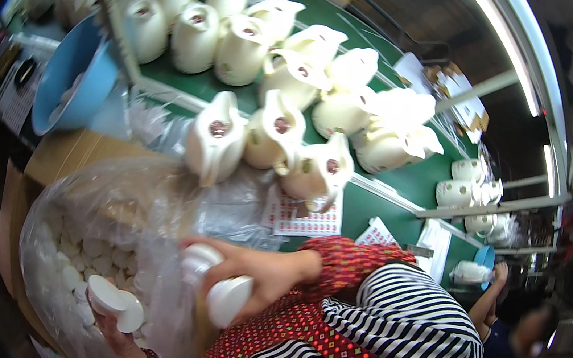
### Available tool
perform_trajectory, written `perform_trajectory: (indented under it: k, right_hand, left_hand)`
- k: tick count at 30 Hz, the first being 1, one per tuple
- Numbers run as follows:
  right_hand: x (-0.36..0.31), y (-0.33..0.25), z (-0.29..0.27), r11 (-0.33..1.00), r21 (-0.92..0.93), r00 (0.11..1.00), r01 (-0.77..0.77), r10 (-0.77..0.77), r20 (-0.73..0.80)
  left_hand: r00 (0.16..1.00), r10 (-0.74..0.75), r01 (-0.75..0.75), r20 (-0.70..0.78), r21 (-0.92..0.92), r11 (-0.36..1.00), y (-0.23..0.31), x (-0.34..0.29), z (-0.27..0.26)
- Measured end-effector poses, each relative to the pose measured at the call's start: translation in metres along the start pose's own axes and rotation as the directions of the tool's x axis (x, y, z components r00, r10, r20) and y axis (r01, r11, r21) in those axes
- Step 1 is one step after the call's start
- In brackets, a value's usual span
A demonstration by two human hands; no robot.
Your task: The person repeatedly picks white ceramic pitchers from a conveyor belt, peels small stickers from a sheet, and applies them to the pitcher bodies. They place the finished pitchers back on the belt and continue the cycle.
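Note:
My left hand point(119, 335) is closed round a pair of white round lids point(114, 303), above a clear plastic bag point(175, 193) of similar white pieces. The bag lines a cardboard box point(74, 153). My right hand point(262, 274), slightly blurred, grips white round lids point(228, 300) at the bag's right side; one disc faces outward, and a second white piece point(200, 258) shows past the fingers. Just beyond the bag, cream-coloured jugs point(215, 140) with spouts and handles stand at the table's near edge.
Many more cream jugs point(242, 52) stand in rows on the green table point(401, 195). A blue basin point(69, 86) is at the left. Printed sheets point(317, 221) lie near the table edge. A metal post point(115, 16) rises at the left. Another person point(517, 336) sits at the far right.

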State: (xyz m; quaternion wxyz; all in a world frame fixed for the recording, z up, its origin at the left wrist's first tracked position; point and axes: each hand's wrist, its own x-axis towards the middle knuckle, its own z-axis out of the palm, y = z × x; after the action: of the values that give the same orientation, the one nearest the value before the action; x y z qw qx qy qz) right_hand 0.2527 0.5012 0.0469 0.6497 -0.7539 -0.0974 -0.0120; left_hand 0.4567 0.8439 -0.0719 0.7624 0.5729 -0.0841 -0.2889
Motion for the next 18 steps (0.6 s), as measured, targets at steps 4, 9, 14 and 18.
perform_trajectory:
  k: [4,9,14,18]
  right_hand:
    - [-0.17,-0.071,-0.102,0.885,-0.361,0.888,-0.293,0.112,-0.446]
    - [-0.355,-0.084,-0.211,0.334,-0.657,0.711,-0.676,0.06,-0.701]
    - [-0.432,-0.039,-0.303,0.137,-0.757,0.759,-0.639,0.271,-0.591]
    - [-0.428,-0.026,-0.314,0.123,-0.76,0.728,-0.638,0.418,-0.543]
  left_hand:
    - [0.944,-0.063,0.071,0.323,-0.012,0.997,-0.008,0.0,0.143]
    - [0.709,-0.18,-0.09,0.681,0.341,0.936,-0.024,0.006,0.338]
    - [0.569,-0.01,-0.445,0.822,0.318,0.837,-0.044,-0.01,0.525]
    - [0.532,0.124,-0.685,0.838,0.339,0.645,-0.058,-0.012,0.614]
